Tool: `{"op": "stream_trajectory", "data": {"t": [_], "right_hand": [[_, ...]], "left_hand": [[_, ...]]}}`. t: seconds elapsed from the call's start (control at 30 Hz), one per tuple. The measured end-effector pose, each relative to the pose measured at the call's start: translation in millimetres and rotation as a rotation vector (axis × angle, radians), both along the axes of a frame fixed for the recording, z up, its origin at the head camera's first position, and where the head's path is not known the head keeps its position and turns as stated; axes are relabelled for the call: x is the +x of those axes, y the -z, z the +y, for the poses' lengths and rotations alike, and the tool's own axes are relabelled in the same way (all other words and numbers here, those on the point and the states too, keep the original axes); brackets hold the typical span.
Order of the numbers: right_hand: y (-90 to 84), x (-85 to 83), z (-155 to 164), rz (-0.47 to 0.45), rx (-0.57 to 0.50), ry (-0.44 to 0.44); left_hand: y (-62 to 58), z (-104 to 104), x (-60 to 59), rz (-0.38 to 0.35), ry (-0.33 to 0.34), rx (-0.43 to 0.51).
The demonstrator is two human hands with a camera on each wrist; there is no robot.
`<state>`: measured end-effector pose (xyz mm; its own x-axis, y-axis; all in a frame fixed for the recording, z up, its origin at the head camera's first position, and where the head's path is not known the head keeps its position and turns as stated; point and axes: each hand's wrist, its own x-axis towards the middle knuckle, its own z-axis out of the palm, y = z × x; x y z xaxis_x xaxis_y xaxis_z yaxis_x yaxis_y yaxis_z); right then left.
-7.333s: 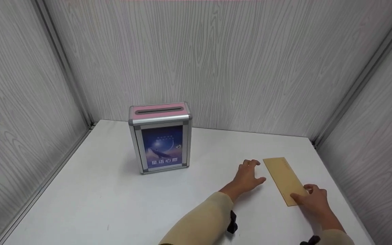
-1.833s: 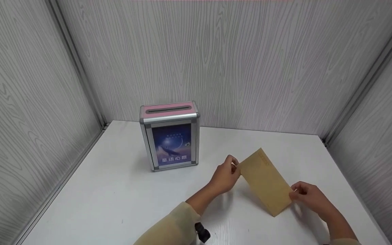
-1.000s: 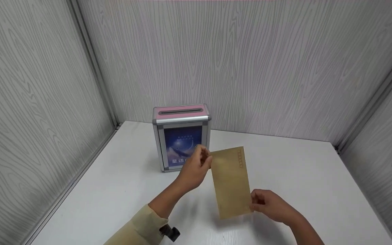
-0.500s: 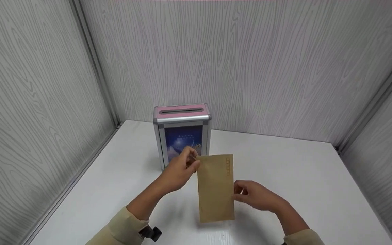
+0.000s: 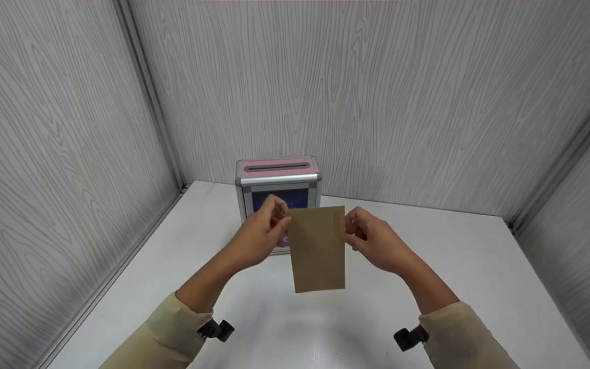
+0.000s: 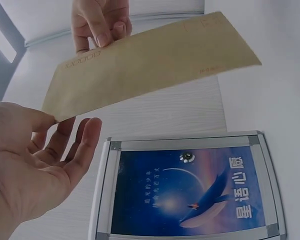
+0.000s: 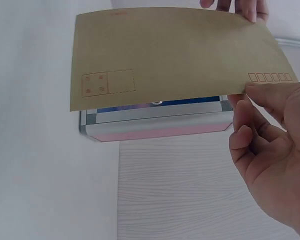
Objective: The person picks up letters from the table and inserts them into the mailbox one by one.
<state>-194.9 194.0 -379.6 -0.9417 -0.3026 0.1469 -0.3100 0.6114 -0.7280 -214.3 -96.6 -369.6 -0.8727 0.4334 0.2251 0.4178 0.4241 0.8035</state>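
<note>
White counter (image 5: 428,287), smooth, boxed in by grey wood-grain wall panels (image 5: 377,92) at 9, 12 and 3 o'clock, with metal corner strips (image 5: 151,97) running down to the counter's back corners. Left counter edge met by a metal rail along the wall at 9 o'clock; bare white surface from there to the middle.

Left hand (image 5: 259,238), just left of centre, pinching the upper left corner of the brown envelope (image 5: 318,248) between thumb and fingertips, remaining fingers loosely spread beneath in the left wrist view. Envelope held upright and clear of the counter, long side vertical, red postcode squares near its top right corner. Pink-topped metal box (image 5: 278,179) directly behind at 12 o'clock, slot (image 5: 276,166) on top facing up, blue poster front partly hidden by the envelope; box standing close to the back wall. Right hand (image 5: 377,241) pinching the upper right edge of the envelope with thumb and curled fingers.

Open counter at 3 o'clock from the hands out to the right wall, and at 6 o'clock between the sleeves (image 5: 172,333). Envelope's top edge below the level of the slot in the head view.
</note>
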Motion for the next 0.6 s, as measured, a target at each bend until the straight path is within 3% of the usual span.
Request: {"op": "stream_trajectory", "data": {"t": [0.13,0.33,0.6], "right_hand": [[-21.1,-7.0,-11,0.073,0.024,0.006],[-55.9,-13.3,-23,0.147,0.087,0.040],[-89.5,-17.1,-29,0.222,-0.017,0.074]], "left_hand": [[-16.8,-6,-4.1,-0.023,0.002,0.062],[-38.8,-13,-7.5,0.026,0.036,0.088],[-66.1,-11,-7.1,0.107,0.028,0.154]]}}
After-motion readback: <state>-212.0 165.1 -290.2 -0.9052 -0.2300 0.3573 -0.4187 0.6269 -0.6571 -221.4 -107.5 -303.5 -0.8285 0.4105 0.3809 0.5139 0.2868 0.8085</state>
